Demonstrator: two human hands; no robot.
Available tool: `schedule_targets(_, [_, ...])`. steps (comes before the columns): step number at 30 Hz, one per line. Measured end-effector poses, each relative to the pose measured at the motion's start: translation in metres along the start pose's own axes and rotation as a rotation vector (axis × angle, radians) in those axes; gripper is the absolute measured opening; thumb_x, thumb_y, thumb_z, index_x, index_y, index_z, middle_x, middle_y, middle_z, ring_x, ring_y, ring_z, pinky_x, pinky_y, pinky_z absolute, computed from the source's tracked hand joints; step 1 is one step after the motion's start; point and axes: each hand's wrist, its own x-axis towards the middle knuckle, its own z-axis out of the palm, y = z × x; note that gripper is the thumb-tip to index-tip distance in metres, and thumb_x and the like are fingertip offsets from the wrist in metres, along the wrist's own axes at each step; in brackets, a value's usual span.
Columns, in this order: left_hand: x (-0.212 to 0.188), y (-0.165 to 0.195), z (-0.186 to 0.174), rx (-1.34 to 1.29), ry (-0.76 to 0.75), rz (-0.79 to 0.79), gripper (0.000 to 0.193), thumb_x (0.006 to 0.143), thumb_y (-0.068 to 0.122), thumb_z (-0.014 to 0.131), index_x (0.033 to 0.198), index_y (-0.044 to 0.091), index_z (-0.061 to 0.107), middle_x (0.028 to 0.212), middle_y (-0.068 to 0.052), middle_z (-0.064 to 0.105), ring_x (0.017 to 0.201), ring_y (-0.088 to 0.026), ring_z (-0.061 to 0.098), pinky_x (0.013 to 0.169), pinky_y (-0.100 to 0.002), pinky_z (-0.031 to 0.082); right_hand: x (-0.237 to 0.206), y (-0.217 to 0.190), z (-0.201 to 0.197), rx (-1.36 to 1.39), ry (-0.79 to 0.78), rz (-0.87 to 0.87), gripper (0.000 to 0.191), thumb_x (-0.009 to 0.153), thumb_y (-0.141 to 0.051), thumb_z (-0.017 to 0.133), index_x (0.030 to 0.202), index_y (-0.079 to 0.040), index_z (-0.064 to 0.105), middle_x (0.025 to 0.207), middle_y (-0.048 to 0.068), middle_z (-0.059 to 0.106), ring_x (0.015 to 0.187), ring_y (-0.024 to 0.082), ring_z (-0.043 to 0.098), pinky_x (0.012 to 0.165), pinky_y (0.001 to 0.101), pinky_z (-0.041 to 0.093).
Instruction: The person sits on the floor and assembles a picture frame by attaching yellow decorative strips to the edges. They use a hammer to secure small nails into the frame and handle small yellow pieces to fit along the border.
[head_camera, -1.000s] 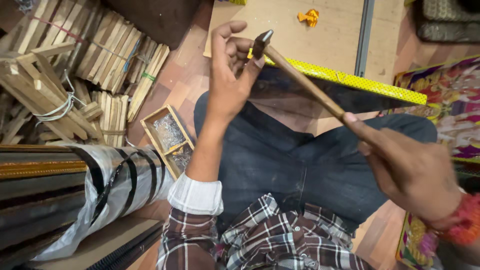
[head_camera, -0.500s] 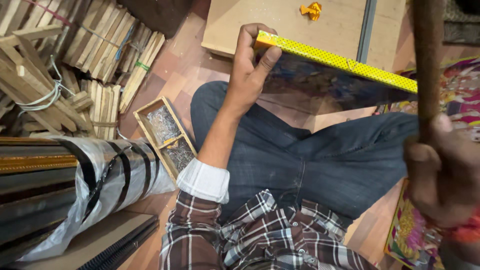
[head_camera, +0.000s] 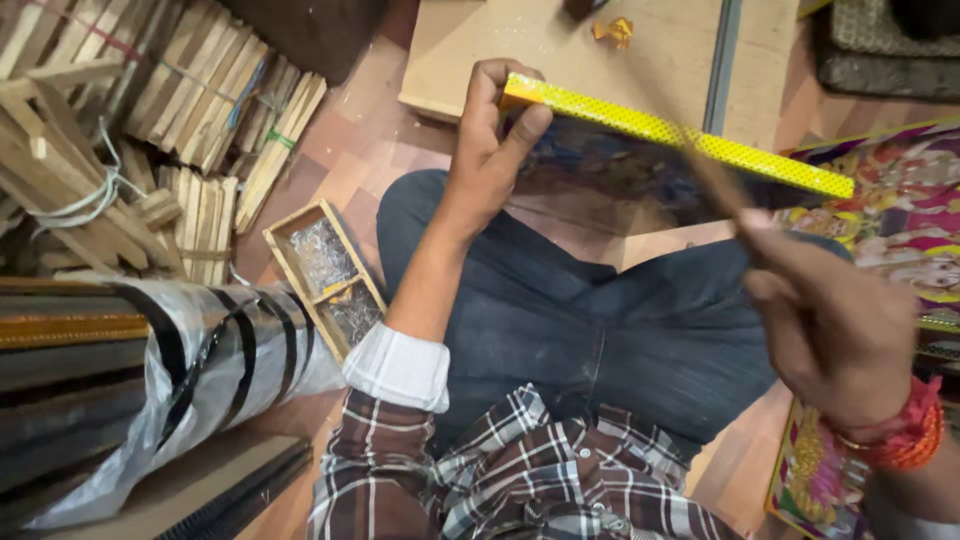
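Observation:
My left hand (head_camera: 488, 140) grips the near corner of a picture frame (head_camera: 680, 135) with a yellow patterned edge and a dark glossy face. The frame stands on edge across my jeans-covered legs. My right hand (head_camera: 830, 330), with red thread and a bangle at the wrist, is closed around the wooden handle of a hammer (head_camera: 715, 185). The handle is motion-blurred and slants up-left across the frame's yellow edge. I cannot make out the hammer's head.
A small wooden two-part box of nails (head_camera: 325, 275) lies on the floor left of my knee. Bundles of wooden strips (head_camera: 150, 120) are at the upper left. Plastic-wrapped mouldings (head_camera: 150, 360) lie at left, a wooden board (head_camera: 560, 50) ahead, and colourful prints (head_camera: 900, 220) at right.
The hammer's head was by my left fingers, then my right hand raised it; now the handle slants over the frame. My left hand has closed on the frame's corner.

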Motion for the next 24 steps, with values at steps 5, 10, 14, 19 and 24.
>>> schedule_targets(5, [-0.001, 0.000, 0.001, 0.054, 0.008, 0.031, 0.039, 0.109, 0.028, 0.070, 0.131, 0.007, 0.047, 0.109, 0.001, 0.052, 0.101, -0.006, 0.049, 0.097, -0.024, 0.042, 0.011, -0.013, 0.000, -0.014, -0.032, -0.103, 0.047, 0.092, 0.001, 0.071, 0.138, -0.006, 0.063, 0.096, 0.016, 0.073, 0.073, 0.026, 0.070, 0.064, 0.0337, 0.053])
schedule_targets(10, [0.000, -0.003, 0.000, 0.019, -0.008, 0.052, 0.039, 0.108, 0.028, 0.070, 0.131, 0.007, 0.047, 0.117, 0.000, 0.054, 0.110, -0.008, 0.052, 0.106, -0.026, 0.043, 0.014, -0.023, 0.000, -0.009, -0.034, 0.084, 0.046, 0.090, -0.001, 0.071, 0.136, -0.007, 0.066, 0.087, 0.015, 0.070, 0.068, 0.028, 0.069, 0.063, 0.0394, 0.052])
schedule_targets(14, [0.000, -0.005, -0.002, 0.041, 0.002, 0.032, 0.040, 0.107, 0.026, 0.071, 0.132, 0.006, 0.047, 0.112, -0.001, 0.052, 0.105, -0.009, 0.050, 0.102, -0.026, 0.042, 0.016, -0.024, 0.003, 0.002, -0.083, -0.019, 0.045, 0.092, -0.004, 0.073, 0.136, -0.010, 0.065, 0.104, 0.016, 0.073, 0.081, 0.032, 0.072, 0.068, 0.0395, 0.054])
schedule_targets(19, [-0.001, -0.009, -0.001, 0.024, -0.002, 0.059, 0.038, 0.108, 0.028, 0.070, 0.131, 0.006, 0.047, 0.120, -0.001, 0.056, 0.115, -0.010, 0.054, 0.106, -0.027, 0.044, 0.021, -0.023, 0.007, 0.052, -0.080, 0.075, 0.046, 0.094, -0.002, 0.071, 0.139, -0.007, 0.064, 0.106, 0.017, 0.074, 0.073, 0.027, 0.072, 0.064, 0.0375, 0.053])
schedule_targets(24, [0.005, -0.006, -0.006, 0.041, 0.061, 0.080, 0.040, 0.106, 0.028, 0.072, 0.132, 0.008, 0.049, 0.117, -0.001, 0.057, 0.111, -0.011, 0.055, 0.101, -0.028, 0.045, 0.004, -0.006, 0.021, 0.166, -0.024, 0.027, 0.044, 0.097, -0.003, 0.067, 0.141, -0.002, 0.058, 0.118, 0.020, 0.071, 0.088, 0.028, 0.075, 0.070, 0.0351, 0.056])
